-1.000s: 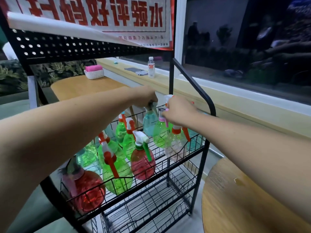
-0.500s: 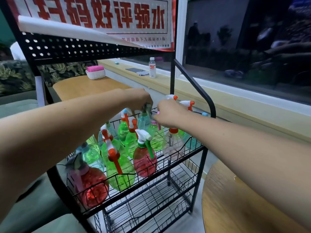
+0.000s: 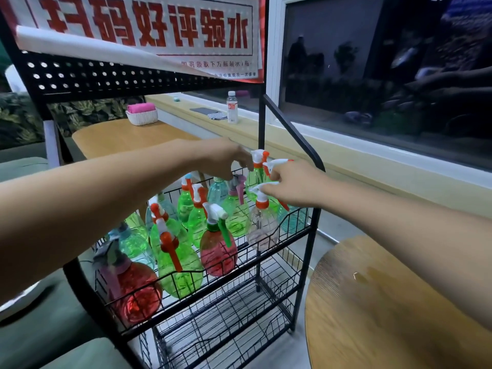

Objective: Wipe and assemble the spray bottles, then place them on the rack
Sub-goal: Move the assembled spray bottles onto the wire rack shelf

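Window-side room with a round wooden table [image 3: 399, 302] at near right. Black wire rack [image 3: 262, 123], upper basket: assembled spray bottles [image 3: 175, 262] standing in rows. Left hand [image 3: 226, 159] hovers just above a grey-headed green bottle [image 3: 235, 217], fingers loosely curled, holding nothing. Right hand [image 3: 292, 186] meets the white spray head of a clear bottle [image 3: 262, 230] at the basket's right end; whether it grips cannot be told.

Dark window [image 3: 372, 62], yellow sill [image 3: 372, 166], round wooden table [image 3: 386, 315]

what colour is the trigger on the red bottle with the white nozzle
Green; the trigger shows best in the head view.
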### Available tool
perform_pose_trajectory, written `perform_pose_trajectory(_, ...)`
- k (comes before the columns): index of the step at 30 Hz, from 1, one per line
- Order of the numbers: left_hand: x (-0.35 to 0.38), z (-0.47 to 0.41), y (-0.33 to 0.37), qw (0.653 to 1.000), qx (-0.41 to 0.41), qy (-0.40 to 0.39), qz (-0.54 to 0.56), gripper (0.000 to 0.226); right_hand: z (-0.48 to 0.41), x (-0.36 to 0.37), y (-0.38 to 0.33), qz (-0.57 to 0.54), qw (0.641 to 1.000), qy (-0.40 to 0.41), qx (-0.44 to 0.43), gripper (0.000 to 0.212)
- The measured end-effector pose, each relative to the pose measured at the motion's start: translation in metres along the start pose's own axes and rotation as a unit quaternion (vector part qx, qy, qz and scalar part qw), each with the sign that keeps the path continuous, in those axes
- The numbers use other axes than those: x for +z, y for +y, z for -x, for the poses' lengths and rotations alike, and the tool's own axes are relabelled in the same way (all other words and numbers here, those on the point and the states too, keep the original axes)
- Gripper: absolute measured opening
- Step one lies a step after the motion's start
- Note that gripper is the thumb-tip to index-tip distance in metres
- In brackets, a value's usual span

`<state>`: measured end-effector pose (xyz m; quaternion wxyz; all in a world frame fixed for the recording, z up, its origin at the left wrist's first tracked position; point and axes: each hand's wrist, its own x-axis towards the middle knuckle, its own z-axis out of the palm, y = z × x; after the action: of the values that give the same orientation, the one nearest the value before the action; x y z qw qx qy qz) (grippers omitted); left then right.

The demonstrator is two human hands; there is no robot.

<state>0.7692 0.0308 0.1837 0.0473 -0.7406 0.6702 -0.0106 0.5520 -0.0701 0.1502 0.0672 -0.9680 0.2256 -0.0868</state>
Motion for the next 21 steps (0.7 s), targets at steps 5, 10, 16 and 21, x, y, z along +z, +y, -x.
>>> perform_pose_trajectory(5, 0.011, 0.001, 0.010, 1.000, 0.013, -0.011, -0.021, 0.034, 0.012, 0.016, 0.009, 0.002, 1.000, 0.006, -0.013, 0.045)
perform_pose_trajectory(10, 0.013, 0.002, 0.009, 0.999, 0.017, -0.002, -0.031, 0.026, 0.022, 0.019, -0.004, -0.029, 0.999, 0.019, -0.024, 0.049)
perform_pose_trajectory(16, 0.013, 0.003, 0.010, 0.999, 0.017, -0.005, -0.029, 0.022, 0.024, 0.026, -0.027, -0.050, 0.997, 0.049, -0.017, 0.046)
perform_pose_trajectory(21, 0.015, 0.002, 0.010, 0.999, 0.008, -0.014, -0.038, 0.023, 0.031, 0.030, -0.046, -0.054, 0.996, 0.075, -0.001, 0.042)
